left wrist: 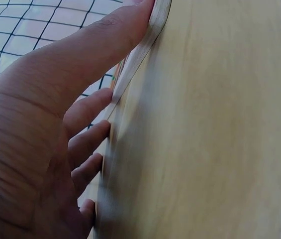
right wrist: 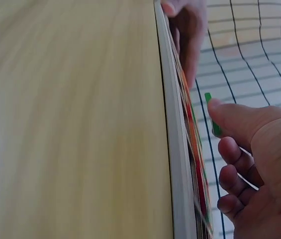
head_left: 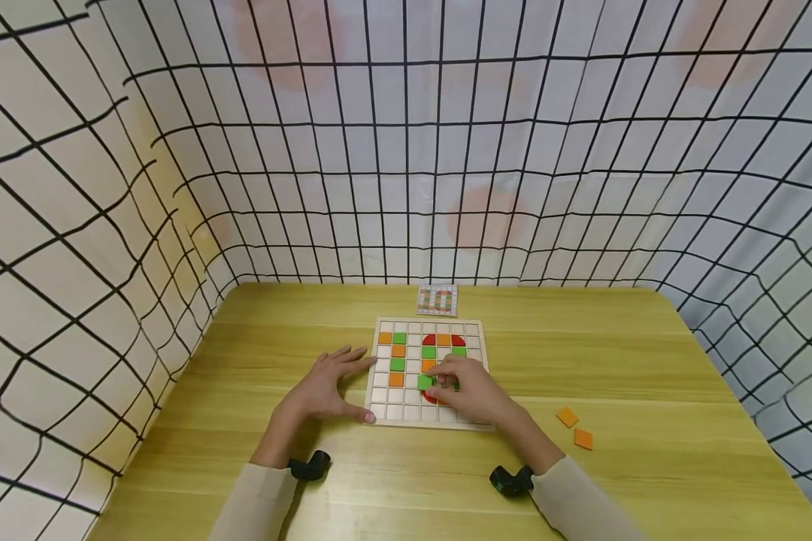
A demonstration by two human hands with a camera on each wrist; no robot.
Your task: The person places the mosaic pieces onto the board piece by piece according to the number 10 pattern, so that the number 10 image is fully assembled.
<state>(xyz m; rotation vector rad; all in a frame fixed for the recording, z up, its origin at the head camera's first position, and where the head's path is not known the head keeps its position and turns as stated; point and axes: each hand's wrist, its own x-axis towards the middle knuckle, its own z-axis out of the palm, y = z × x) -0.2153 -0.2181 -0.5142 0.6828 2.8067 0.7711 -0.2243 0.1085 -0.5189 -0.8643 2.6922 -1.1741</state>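
Observation:
A white gridded board with a pale wooden rim lies on the table, bearing orange and green square tiles and red rounded pieces. My right hand pinches a green square tile between thumb and fingers over the board's lower middle, partly hiding the pieces beneath. In the right wrist view the green tile stands off the board's surface. My left hand is spread along the board's left side, its thumb and index fingertips touching the rim.
A small pattern card lies just behind the board. Two loose orange tiles rest on the table to the right. White walls with black netting enclose the back and sides. Each wrist wears a black device.

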